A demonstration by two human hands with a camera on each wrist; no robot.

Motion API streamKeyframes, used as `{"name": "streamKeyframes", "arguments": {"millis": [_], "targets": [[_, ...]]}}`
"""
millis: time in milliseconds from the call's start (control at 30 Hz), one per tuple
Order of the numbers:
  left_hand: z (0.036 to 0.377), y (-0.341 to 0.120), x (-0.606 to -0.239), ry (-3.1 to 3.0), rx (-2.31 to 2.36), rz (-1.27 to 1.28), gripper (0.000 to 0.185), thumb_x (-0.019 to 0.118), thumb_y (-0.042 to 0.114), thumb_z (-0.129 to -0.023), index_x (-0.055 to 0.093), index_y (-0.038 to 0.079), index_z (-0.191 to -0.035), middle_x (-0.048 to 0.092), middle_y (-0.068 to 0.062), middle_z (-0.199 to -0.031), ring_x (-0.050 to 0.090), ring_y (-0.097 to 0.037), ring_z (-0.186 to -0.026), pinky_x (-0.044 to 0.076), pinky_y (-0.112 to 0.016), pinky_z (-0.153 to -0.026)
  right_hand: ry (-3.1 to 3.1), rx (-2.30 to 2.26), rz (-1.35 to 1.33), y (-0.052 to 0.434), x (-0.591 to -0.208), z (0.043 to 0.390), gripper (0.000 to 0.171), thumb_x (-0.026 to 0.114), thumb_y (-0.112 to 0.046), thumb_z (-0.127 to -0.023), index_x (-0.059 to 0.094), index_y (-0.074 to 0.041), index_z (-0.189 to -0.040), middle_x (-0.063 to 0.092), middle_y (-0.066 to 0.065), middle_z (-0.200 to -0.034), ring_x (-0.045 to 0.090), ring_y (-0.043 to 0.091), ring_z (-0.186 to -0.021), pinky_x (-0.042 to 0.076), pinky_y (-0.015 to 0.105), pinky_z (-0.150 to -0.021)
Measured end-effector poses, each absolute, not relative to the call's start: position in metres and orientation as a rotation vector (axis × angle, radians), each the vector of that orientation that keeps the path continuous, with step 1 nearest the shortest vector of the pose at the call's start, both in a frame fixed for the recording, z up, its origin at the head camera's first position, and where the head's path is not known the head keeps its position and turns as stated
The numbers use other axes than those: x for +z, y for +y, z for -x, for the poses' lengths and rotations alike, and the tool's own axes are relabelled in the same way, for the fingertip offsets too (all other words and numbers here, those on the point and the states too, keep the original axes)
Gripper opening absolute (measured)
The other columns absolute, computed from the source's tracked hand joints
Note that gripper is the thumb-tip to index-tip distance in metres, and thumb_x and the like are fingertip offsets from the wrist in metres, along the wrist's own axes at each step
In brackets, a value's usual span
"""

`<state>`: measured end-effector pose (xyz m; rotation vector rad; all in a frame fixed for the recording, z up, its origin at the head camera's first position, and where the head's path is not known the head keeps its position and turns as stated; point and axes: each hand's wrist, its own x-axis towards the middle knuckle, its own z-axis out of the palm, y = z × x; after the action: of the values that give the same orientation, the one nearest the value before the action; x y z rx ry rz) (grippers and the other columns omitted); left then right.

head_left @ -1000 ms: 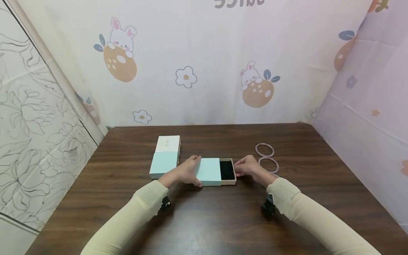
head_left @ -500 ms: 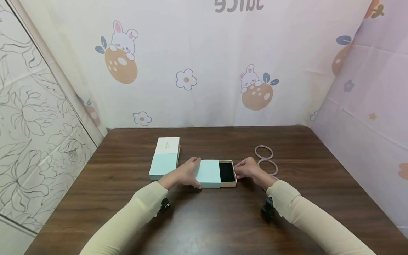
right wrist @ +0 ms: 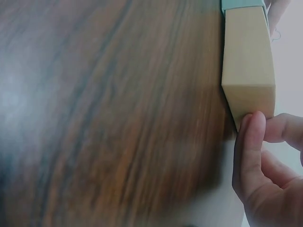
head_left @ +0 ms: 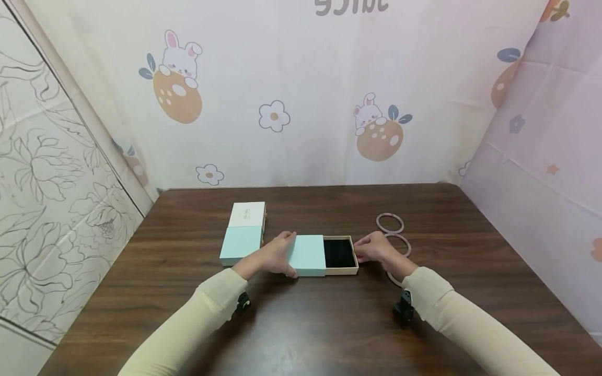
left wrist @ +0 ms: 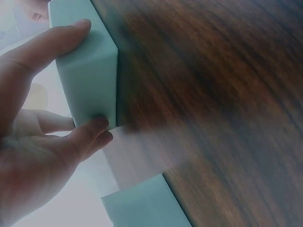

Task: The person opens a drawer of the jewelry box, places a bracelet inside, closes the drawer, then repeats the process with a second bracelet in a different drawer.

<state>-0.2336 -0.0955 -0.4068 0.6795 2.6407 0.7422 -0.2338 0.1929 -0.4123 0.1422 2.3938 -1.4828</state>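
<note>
A drawer-style gift box lies mid-table: a mint sleeve (head_left: 308,255) and a tan drawer (head_left: 340,255) with black lining, slid out to the right about halfway. My left hand (head_left: 275,254) grips the sleeve's left end, thumb on the near side and fingers over the far side (left wrist: 75,33). My right hand (head_left: 373,249) pinches the drawer's right end (right wrist: 248,97). Two pink bangles (head_left: 390,223) lie just beyond the right hand; the nearer one (head_left: 405,244) is partly hidden by it.
A second closed box, mint sleeve (head_left: 241,244) with a white end (head_left: 247,213), lies left of the left hand. The brown wooden table (head_left: 301,324) is walled by patterned cloth at the back, left and right. A further pink curve (head_left: 392,277) shows under the right wrist.
The right hand has pulled the tan drawer farther out to the right, showing more black lining. The left hand and sleeve have stayed put.
</note>
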Motion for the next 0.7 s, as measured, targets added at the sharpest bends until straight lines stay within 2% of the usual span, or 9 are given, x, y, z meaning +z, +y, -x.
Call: {"name": "streamKeyframes", "arguments": {"millis": [700], "targets": [[0.232,-0.094,-0.406,2.659,0.736,-0.684,0.111,0.094,0.02,-0.077,0.027,-0.01,-0.16,0.034,-0.03,-0.163,0.05,-0.04,-0.139,0.046,-0.053,-0.114,2.382,-1.461,-0.127,0.207,-0.41,0.233,0.027,0.059,0.008,-0.098,0.064,0.025,-0.118,0.073,0.01,-0.085,0.067,0.005,-0.066,0.061,0.022,-0.065]]}}
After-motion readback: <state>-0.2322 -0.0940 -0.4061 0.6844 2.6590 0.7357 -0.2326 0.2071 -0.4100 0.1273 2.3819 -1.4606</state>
